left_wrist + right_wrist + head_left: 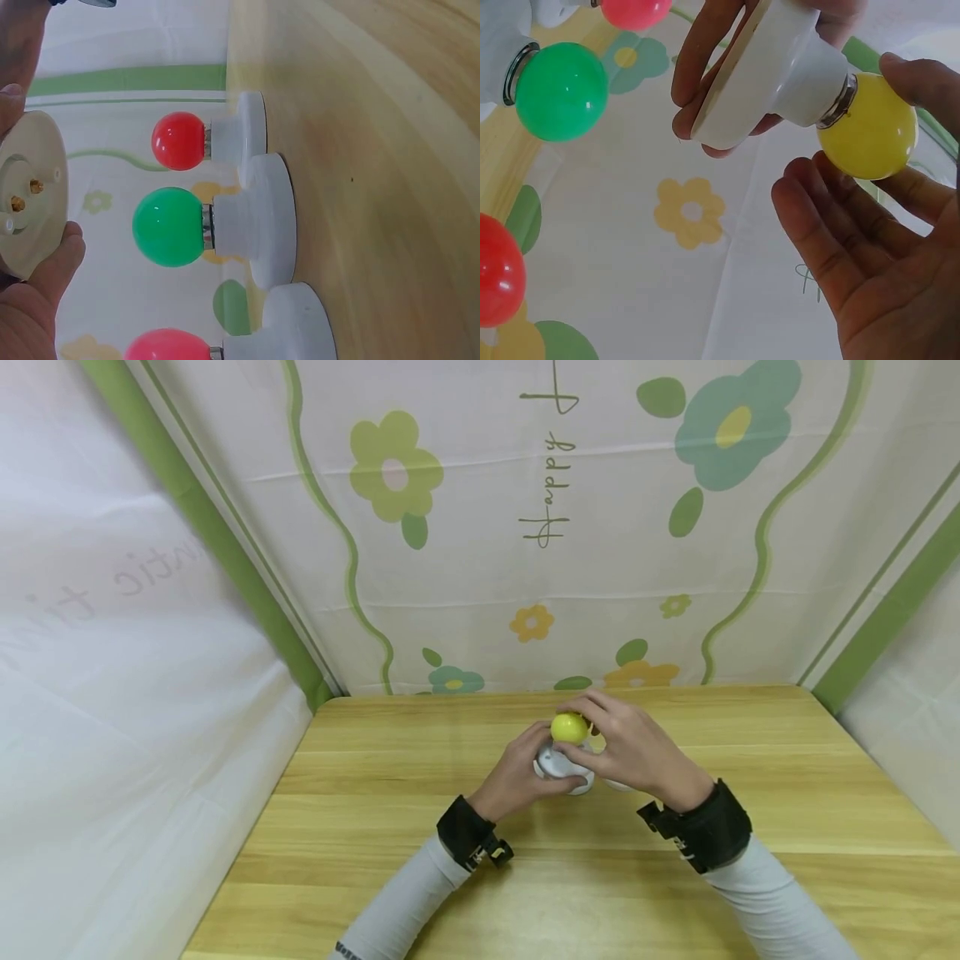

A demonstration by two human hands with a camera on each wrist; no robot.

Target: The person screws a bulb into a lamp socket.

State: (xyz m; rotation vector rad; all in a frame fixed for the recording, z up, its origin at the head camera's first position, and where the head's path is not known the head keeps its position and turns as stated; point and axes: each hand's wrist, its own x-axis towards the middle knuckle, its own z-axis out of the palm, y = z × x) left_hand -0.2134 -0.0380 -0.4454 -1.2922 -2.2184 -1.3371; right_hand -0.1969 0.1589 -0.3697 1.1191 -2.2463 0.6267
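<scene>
My left hand (517,783) grips the round base of a white lamp holder (742,90), lifted above the table. In the left wrist view the holder's underside shows two brass-coloured screws. A yellow light bulb (568,728) sits in the holder's socket, its metal collar visible at the rim in the right wrist view. Around this bulb (871,129) curls my right hand (637,750), with the thumb on one side and fingers on the other. In the right wrist view some of its fingertips stand slightly off the glass.
Three more white lamp holders stand on the wooden table (360,835), carrying a red bulb (178,141), a green bulb (169,227) and a pinkish-red bulb (166,346). In the head view the hands mostly hide them. A flower-printed cloth (465,568) hangs behind the table.
</scene>
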